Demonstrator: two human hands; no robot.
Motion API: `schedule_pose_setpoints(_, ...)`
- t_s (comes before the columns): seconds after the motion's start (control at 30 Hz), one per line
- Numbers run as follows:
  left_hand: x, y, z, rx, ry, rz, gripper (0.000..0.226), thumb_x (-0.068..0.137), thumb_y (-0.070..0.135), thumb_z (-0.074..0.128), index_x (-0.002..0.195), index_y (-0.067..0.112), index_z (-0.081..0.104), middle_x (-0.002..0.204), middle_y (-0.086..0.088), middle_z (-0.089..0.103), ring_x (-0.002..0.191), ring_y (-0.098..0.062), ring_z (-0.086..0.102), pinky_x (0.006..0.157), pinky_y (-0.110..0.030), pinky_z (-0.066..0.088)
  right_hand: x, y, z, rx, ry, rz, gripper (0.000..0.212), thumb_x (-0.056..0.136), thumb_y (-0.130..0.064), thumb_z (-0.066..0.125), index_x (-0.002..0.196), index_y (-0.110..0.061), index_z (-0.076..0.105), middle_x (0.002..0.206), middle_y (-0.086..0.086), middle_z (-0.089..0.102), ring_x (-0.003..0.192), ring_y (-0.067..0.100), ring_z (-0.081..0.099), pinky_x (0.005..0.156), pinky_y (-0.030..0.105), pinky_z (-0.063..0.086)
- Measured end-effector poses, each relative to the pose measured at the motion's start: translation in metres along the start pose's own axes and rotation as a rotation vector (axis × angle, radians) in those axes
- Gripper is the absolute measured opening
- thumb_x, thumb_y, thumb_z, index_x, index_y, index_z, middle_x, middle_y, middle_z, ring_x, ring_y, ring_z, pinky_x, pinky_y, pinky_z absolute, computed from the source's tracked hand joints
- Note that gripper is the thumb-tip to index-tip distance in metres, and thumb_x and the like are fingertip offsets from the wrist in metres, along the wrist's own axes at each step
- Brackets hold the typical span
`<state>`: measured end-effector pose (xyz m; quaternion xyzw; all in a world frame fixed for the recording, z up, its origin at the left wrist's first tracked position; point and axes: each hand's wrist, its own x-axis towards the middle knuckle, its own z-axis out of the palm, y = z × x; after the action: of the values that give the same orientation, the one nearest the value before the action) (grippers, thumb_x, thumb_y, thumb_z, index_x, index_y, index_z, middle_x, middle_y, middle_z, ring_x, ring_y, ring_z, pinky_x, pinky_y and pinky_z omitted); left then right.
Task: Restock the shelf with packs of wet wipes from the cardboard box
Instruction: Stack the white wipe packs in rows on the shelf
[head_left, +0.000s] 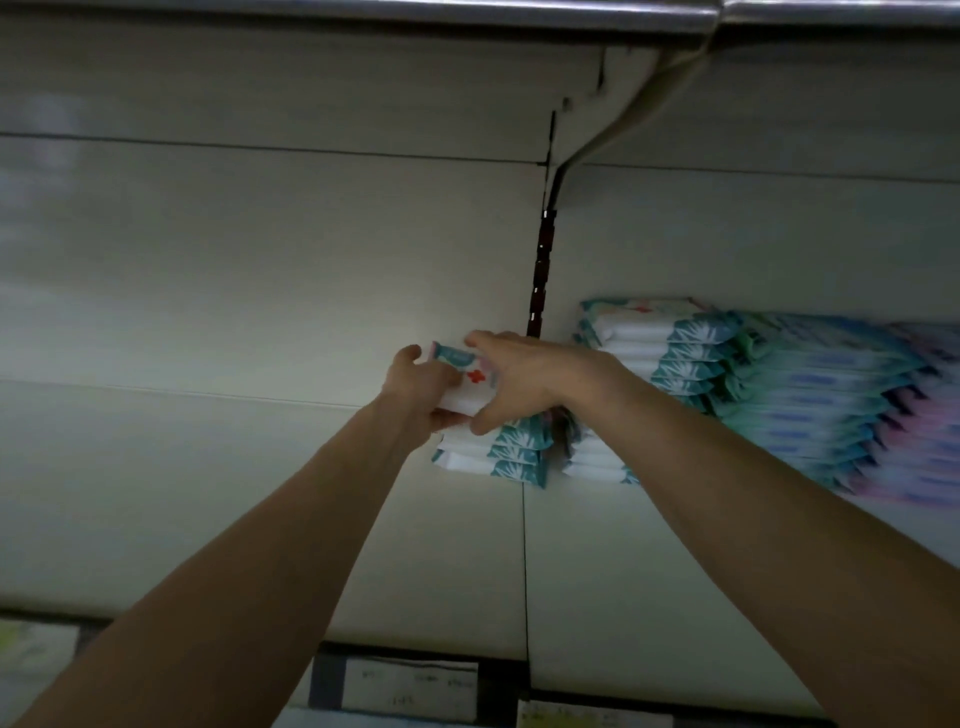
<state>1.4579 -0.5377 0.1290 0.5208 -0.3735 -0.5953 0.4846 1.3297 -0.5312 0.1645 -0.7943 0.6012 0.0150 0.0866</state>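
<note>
Between both hands' fingers (415, 358): wipes pack (467, 382), atop short stack (498, 452).

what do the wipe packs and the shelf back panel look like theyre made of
Held pack: soft plastic film, it seems; it gives under both hands, with printed teal and red.
Stacked packs: likely the same film, with crimped teal ends.
Back panel: smooth, pale, probably painted sheet metal; the dim light leaves this open.

No lettering is showing legibly; print on the price labels (415, 686) and wet wipe packs (670, 332) is blurring out.
</note>
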Motion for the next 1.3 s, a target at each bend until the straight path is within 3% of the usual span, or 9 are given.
schedule_pose_setpoints(0.1, -0.003, -0.001, 0.011, 0.032, -0.061, -0.027, 0.034, 0.089, -0.014, 0.041, 0.119, -0.004, 0.054, 0.117, -0.027, 0.06, 0.082, -0.033, 0.062, 0.057, -0.043, 0.053, 0.003, 0.007, 0.006, 0.077, -0.052, 0.045, 0.078, 0.074, -0.039, 0.076, 0.136, -0.026, 0.031, 0.129, 0.002, 0.048, 0.108, 0.023, 0.053, 0.091, 0.041, 0.048)
schedule_pose_setpoints(0.23, 0.001, -0.004, 0.012, 0.087, 0.01, -0.073, 0.007, 0.094, -0.004, 0.049, 0.098, -0.004, 0.056, 0.1, -0.022, 0.06, 0.087, -0.034, 0.062, 0.067, -0.045, 0.055, 0.004, 0.012, 0.007, 0.103, -0.084, 0.072, 0.061, 0.075, -0.034, 0.074, 0.123, -0.024, 0.037, 0.118, 0.0, 0.05, 0.098, 0.021, 0.054, 0.084, 0.038, 0.05)
schedule_pose_setpoints(0.4, 0.016, -0.009, 0.007, 0.454, 0.129, 0.025, 0.023, 0.092, 0.014, 0.06, 0.11, -0.001, 0.062, 0.095, -0.014, 0.059, 0.077, -0.025, 0.056, 0.063, -0.032, 0.049, 0.01, 0.01, 0.01, -0.02, -0.078, 0.087, 0.058, 0.078, -0.033, 0.073, 0.123, -0.02, 0.04, 0.117, 0.004, 0.052, 0.099, 0.023, 0.054, 0.085, 0.039, 0.05)
schedule_pose_setpoints(0.6, 0.017, -0.014, 0.004, 0.632, 0.018, -0.078, 0.029, 0.092, 0.015, 0.057, 0.116, -0.001, 0.06, 0.098, -0.015, 0.057, 0.069, -0.021, 0.051, 0.059, -0.031, 0.043, 0.013, 0.006, 0.023, -0.163, -0.129, 0.053, 0.07, 0.075, -0.034, 0.077, 0.128, -0.013, 0.038, 0.121, 0.009, 0.052, 0.105, 0.025, 0.053, 0.081, 0.037, 0.049)
schedule_pose_setpoints(0.83, 0.018, -0.017, 0.0, 0.67, -0.1, -0.204, 0.034, 0.098, 0.032, 0.047, 0.122, 0.009, 0.052, 0.105, -0.014, 0.06, 0.096, -0.032, 0.059, 0.085, -0.041, 0.05, 0.008, 0.009, 0.041, -0.205, -0.017, 0.016, 0.067, 0.076, -0.01, 0.073, 0.129, -0.009, 0.031, 0.12, 0.012, 0.048, 0.096, 0.024, 0.047, 0.069, 0.032, 0.038)
schedule_pose_setpoints(0.93, 0.02, -0.02, 0.0, 0.668, -0.107, -0.236, 0.036, 0.099, 0.034, 0.047, 0.119, 0.005, 0.052, 0.114, -0.019, 0.06, 0.105, -0.038, 0.061, 0.095, -0.048, 0.05, 0.009, 0.013, 0.05, -0.259, 0.004, -0.001, 0.083, 0.07, -0.018, 0.08, 0.135, -0.012, 0.029, 0.129, 0.011, 0.044, 0.112, 0.028, 0.047, 0.083, 0.038, 0.047)
schedule_pose_setpoints(1.03, 0.022, -0.021, 0.0, 0.633, -0.103, -0.255, 0.034, 0.099, 0.034, 0.047, 0.116, 0.004, 0.05, 0.11, -0.02, 0.056, 0.108, -0.039, 0.06, 0.097, -0.051, 0.048, 0.008, 0.018, 0.064, -0.319, -0.006, -0.011, 0.105, 0.071, -0.019, 0.08, 0.149, -0.015, 0.01, 0.14, 0.011, 0.031, 0.127, 0.031, 0.036, 0.101, 0.041, 0.04)
schedule_pose_setpoints(1.17, 0.02, -0.021, 0.002, 0.565, -0.146, -0.237, 0.025, 0.1, 0.021, 0.043, 0.12, 0.006, 0.049, 0.098, -0.016, 0.058, 0.094, -0.034, 0.062, 0.083, -0.05, 0.054, 0.005, 0.021, 0.074, -0.357, 0.136, -0.016, 0.088, 0.087, -0.015, 0.064, 0.151, -0.015, 0.004, 0.143, 0.013, 0.027, 0.128, 0.032, 0.034, 0.099, 0.041, 0.041)
schedule_pose_setpoints(1.3, 0.018, -0.021, 0.0, 0.532, -0.224, -0.142, 0.035, 0.099, 0.019, 0.044, 0.133, 0.022, 0.036, 0.118, -0.016, 0.056, 0.092, -0.035, 0.062, 0.066, -0.045, 0.054, 0.001, 0.022, 0.079, -0.422, 0.225, -0.028, 0.079, 0.092, -0.013, 0.054, 0.152, -0.013, 0.002, 0.147, 0.014, 0.025, 0.129, 0.033, 0.034, 0.101, 0.041, 0.037)
